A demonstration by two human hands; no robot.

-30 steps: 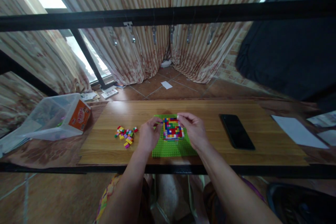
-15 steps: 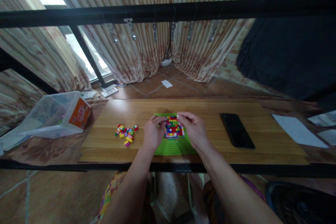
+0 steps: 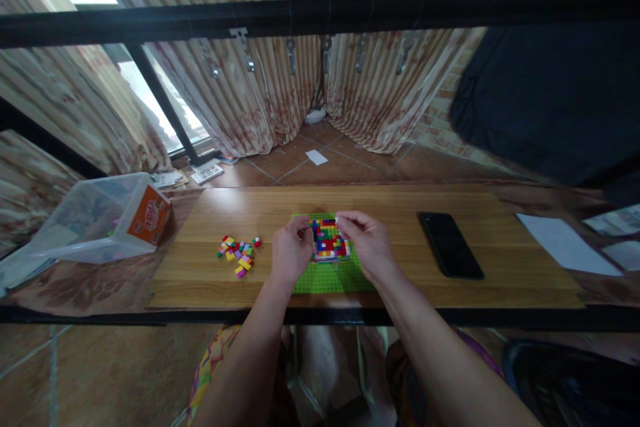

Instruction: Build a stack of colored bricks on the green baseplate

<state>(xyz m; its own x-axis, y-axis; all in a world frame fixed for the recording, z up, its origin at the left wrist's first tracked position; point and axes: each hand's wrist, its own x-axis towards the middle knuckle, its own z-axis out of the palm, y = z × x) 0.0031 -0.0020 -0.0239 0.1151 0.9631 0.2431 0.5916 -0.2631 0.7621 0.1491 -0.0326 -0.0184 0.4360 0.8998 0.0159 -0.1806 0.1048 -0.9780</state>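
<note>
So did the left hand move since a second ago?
Yes. The left hand slid right, closer to the colourful brick block on the green baseplate.

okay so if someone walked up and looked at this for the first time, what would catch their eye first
Most likely the bright multicoloured brick build on the green baseplate, mid-table, with the left hand and right hand closed in on either side of it. Next, the loose coloured bricks scattered left of the hands, and the black phone lying flat to the right.
</note>
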